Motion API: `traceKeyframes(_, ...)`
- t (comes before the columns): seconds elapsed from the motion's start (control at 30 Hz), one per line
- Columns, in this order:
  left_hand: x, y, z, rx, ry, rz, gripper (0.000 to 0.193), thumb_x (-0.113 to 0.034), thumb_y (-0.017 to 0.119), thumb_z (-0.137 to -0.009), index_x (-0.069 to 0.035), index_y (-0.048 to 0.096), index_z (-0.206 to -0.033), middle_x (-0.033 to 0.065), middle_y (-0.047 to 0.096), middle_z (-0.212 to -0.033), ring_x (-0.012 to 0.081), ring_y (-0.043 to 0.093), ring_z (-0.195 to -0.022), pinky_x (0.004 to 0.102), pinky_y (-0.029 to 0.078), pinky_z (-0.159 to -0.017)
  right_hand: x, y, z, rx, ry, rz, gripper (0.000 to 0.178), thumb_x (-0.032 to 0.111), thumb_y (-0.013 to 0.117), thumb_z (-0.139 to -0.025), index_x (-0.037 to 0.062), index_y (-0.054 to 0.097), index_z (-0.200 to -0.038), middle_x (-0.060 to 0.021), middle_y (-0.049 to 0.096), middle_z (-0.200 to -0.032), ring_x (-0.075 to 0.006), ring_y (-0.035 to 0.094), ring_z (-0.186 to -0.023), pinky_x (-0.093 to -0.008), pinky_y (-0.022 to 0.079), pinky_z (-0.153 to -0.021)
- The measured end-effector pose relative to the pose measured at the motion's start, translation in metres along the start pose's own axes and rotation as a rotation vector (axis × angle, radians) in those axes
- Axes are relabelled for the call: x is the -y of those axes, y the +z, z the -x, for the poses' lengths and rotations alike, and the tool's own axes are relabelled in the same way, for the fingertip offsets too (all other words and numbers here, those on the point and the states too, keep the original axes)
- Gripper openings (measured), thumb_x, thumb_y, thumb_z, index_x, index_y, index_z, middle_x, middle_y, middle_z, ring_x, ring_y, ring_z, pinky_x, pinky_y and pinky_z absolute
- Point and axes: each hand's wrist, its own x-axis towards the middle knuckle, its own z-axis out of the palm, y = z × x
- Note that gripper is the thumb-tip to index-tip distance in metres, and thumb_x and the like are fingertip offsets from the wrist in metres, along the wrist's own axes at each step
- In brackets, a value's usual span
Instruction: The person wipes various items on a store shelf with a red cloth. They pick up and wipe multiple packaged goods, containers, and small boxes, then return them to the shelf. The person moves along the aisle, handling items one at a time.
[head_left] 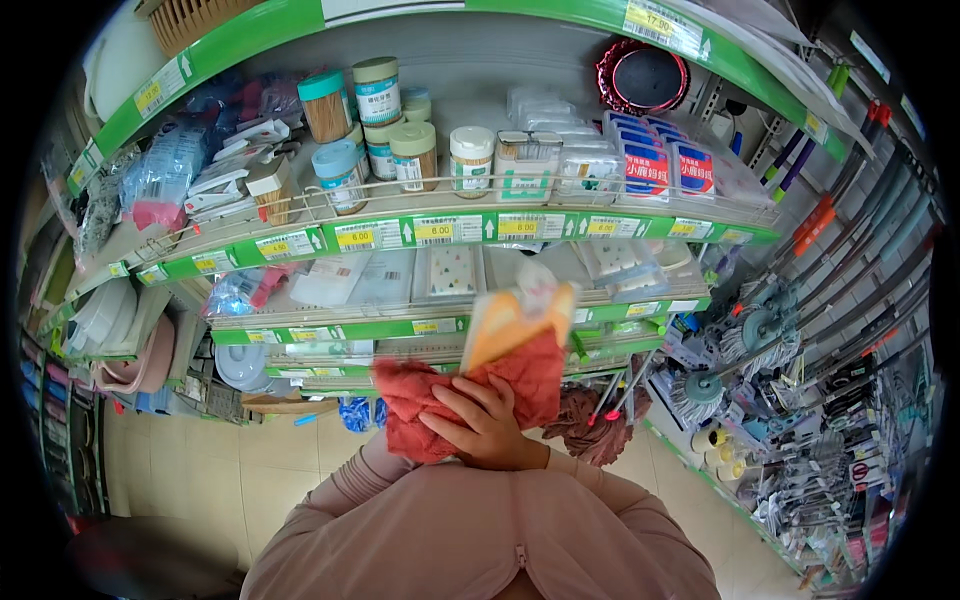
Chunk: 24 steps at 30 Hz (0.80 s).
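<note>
In front of my chest, a crumpled red cloth (415, 405) covers the lower part of a flat orange-and-white packaged item (520, 325). The item's upper end is blurred, so I cannot make out its kind. My right hand (478, 420) lies across the cloth, fingers bent over it and pointing left, pressing it against the item. The left forearm (362, 485) runs up behind the cloth. My left hand and its fingers are hidden there, so its grip does not show.
Ahead, a green-edged shelf (380, 232) carries toothpick jars (413, 158) and blue-and-red boxes (645, 165). Lower shelves hold flat packages. Mops (698, 395) and long poles stand at right. A brown cloth (595, 420) hangs below the shelves. Pink and white basins (135, 360) sit at left.
</note>
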Motion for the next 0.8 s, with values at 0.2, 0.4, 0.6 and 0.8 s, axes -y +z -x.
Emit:
traceKeyframes(0.2,0.11,0.03,-0.043,1.141,0.33,1.644,0.03,-0.017,0.053,-0.095,-0.005,0.059,-0.122,0.0077,0.062,-0.093,0.0182,0.055,-0.096,0.0346,0.049,-0.088,-0.042,-0.025,-0.025,-0.48,0.515,-0.176,0.05,0.021,0.065,-0.079,0.0076,0.054,-0.126,-0.0142,0.052,-0.131,-0.0317,0.048,-0.12,-0.0501,0.035,-0.1)
traceKeyframes(0.4,0.108,0.099,-0.001,1.431,-0.519,2.655,0.053,-0.025,0.057,-0.095,-0.01,0.038,-0.142,0.0074,0.041,-0.144,0.0153,0.044,-0.128,0.0341,0.038,-0.107,-0.012,0.002,0.011,0.017,0.21,-0.021,0.048,0.014,0.063,-0.08,0.0109,0.055,-0.127,-0.0153,0.045,-0.139,-0.0377,0.042,-0.128,-0.0567,0.028,-0.106)
traceKeyframes(0.6,0.115,0.07,-0.022,1.343,-0.55,2.213,0.031,-0.019,0.051,-0.099,-0.003,0.055,-0.125,0.0062,0.063,-0.114,0.0161,0.061,-0.101,0.0296,0.049,-0.088,-0.048,-0.006,0.011,-0.124,0.469,0.016,0.051,0.012,0.058,-0.076,0.0137,0.057,-0.127,-0.0148,0.041,-0.143,-0.0405,0.037,-0.131,-0.06,0.025,-0.107)
traceKeyframes(0.8,0.11,0.088,-0.027,1.336,-0.508,2.324,0.038,-0.024,0.054,-0.097,-0.002,0.052,-0.128,0.009,0.061,-0.12,0.0202,0.061,-0.104,0.0339,0.05,-0.092,-0.015,0.014,0.031,0.024,0.433,-0.014,0.059,0.003,0.055,-0.069,0.0177,0.059,-0.125,-0.0128,0.042,-0.142,-0.0401,0.036,-0.13,-0.0603,0.026,-0.105)
